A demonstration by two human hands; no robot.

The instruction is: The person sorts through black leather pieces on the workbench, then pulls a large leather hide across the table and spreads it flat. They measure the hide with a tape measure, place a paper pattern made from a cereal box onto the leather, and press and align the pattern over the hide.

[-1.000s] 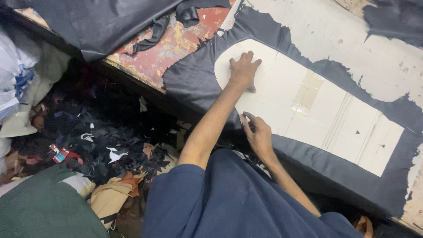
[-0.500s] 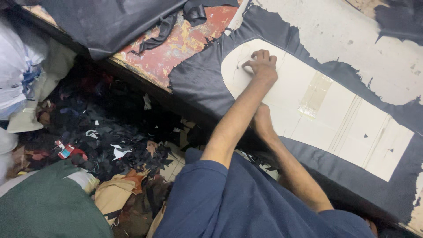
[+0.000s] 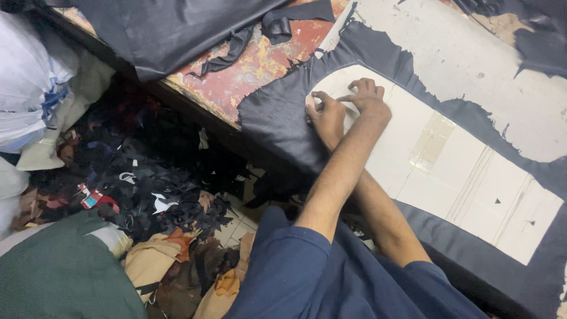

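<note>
The cardboard pattern (image 3: 449, 171) was a long, off-white template with a rounded upper end, a strip of clear tape near its middle, several pencilled lines and two small dark triangular marks toward its lower end. It lay flat on a sheet of dark navy fabric (image 3: 283, 118), which showed as a border around the template's edges. The fabric in turn lay on a worn work table (image 3: 254, 71) with peeling red and cream paint.

Compared with the frame half a second before, the forearms remained crossed, but the right hand had come out from under the left forearm and moved up to the rounded end, close beside the left hand. One second before, the two hands had been well apart, the left flat near the rounded end and the right lower down at the near edge.

The left hand (image 3: 367, 97) rested on the rounded end of the pattern, fingers curled and pressing down, holding nothing. The right hand (image 3: 326, 115) sat just beside it at the pattern's curved edge, where template met fabric. Its fingers were bunched narrowly; whether they pinched a marking tool could not be told.

Below the table edge, a heap of dark fabric scraps (image 3: 147, 183) covered the floor. A white plastic sack (image 3: 29, 82) stood at the far left.
</note>
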